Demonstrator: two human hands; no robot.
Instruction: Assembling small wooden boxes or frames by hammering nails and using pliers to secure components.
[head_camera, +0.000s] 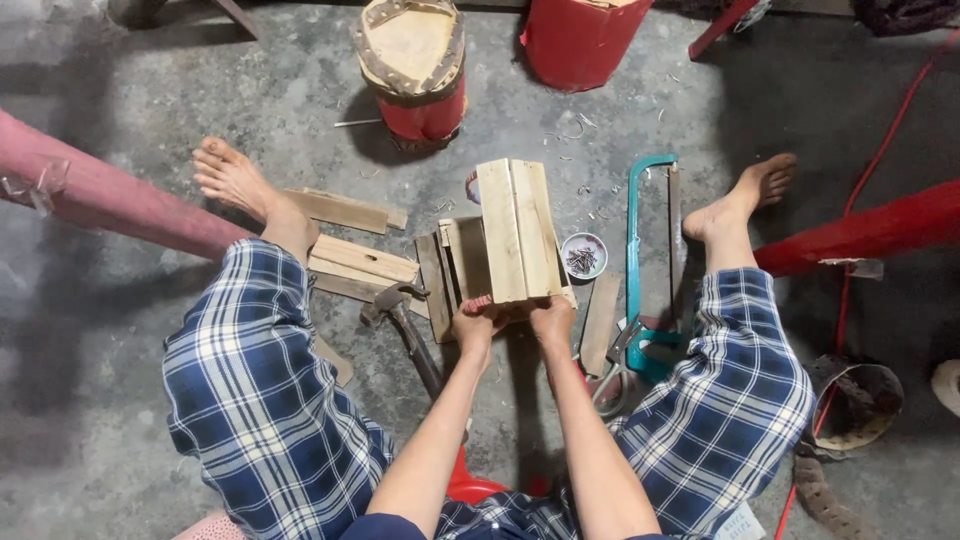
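Seated on a red stool, I hold a small wooden slat box (515, 230) upright on the concrete floor between my feet. My left hand (474, 322) grips its near lower edge at the left. My right hand (551, 318) grips the same edge at the right. A second slatted wooden piece (452, 262) lies flat against the box's left side. A claw hammer (398, 300) lies on the floor just left of my left hand. A small round dish of nails (583, 255) sits right of the box.
A teal hacksaw (640, 250) lies right of the dish, pliers (615, 365) near my right knee. Loose wooden slats (352, 262) lie by my left leg. Two red drums (415, 65) (580, 35) stand ahead. A red cable (880, 150) runs at right, a pink pole (100, 195) at left.
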